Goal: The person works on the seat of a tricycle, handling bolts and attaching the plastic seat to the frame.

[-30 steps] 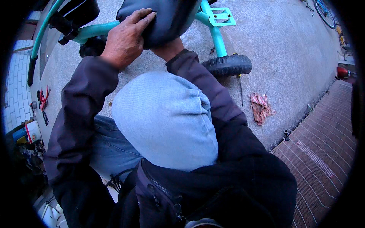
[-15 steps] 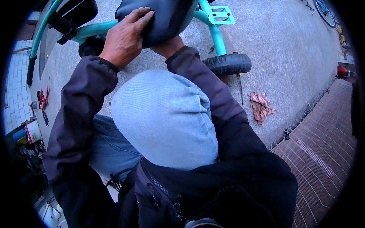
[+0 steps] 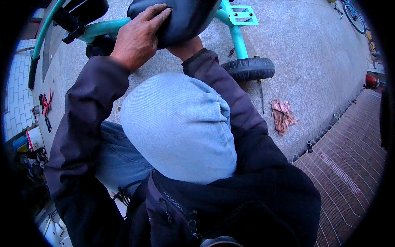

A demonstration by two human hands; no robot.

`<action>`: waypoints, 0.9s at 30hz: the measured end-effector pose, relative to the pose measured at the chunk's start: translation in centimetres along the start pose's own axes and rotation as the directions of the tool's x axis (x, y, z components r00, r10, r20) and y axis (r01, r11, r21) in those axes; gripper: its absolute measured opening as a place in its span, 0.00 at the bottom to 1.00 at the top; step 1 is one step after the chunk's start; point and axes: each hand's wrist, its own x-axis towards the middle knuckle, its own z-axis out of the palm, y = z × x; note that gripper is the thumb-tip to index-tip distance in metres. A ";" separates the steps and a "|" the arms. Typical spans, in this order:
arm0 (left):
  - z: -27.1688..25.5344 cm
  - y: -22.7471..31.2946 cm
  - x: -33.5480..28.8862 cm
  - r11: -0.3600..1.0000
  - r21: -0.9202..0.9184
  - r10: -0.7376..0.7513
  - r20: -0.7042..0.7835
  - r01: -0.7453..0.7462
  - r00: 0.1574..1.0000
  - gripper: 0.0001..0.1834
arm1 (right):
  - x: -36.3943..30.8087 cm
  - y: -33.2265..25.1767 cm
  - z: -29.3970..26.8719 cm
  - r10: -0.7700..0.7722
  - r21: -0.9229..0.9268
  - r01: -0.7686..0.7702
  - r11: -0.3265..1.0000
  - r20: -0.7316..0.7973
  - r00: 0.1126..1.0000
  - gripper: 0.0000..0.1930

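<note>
A black padded seat (image 3: 181, 20) sits on a teal tubular frame (image 3: 108, 29) at the top of the view. My left hand (image 3: 139, 38) grips the seat's left side, its fingers stretched over the top and its thumb hidden. Beneath the near edge of the seat reaches my right hand (image 3: 187, 47); only its back and wrist show, and the seat covers its fingers. To the right, the frame carries a teal pedal-like plate (image 3: 243, 15) and ends in a black ribbed wheel (image 3: 249, 69). Another dark round part (image 3: 101, 46) shows left of my left wrist.
A thin screwdriver-like rod (image 3: 262, 96) lies by the wheel, near a crumpled pinkish rag (image 3: 282, 117). Red-handled pliers (image 3: 46, 103) lie far left. A brown slatted mat (image 3: 345, 164) covers the lower right. A bicycle wheel (image 3: 354, 18) stands top right.
The seat, frame and wheel have shifted slightly right in the view, with both hands staying at the seat. My left hand's grip looks nearly the same.
</note>
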 end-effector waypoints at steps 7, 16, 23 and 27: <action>0.6 0.1 0.4 1.000 -0.029 0.002 -0.015 -0.002 1.000 0.36 | 0.4 1.1 -0.5 -0.167 -0.238 0.158 0.958 -0.015 0.986 0.27; -0.1 0.3 0.4 0.998 -0.048 0.028 -0.019 -0.029 0.999 0.36 | -0.7 1.7 1.6 0.120 0.600 -0.113 0.792 0.029 0.992 0.26; -0.4 0.4 0.5 0.998 -0.048 0.050 -0.012 -0.051 0.999 0.35 | -0.6 2.0 -0.3 -0.068 -0.192 0.068 0.979 0.003 0.998 0.32; -0.3 -0.1 0.6 0.999 0.036 0.038 0.031 -0.039 0.999 0.36 | 0.0 2.2 -1.3 -0.232 -0.476 0.249 0.844 0.094 0.968 0.32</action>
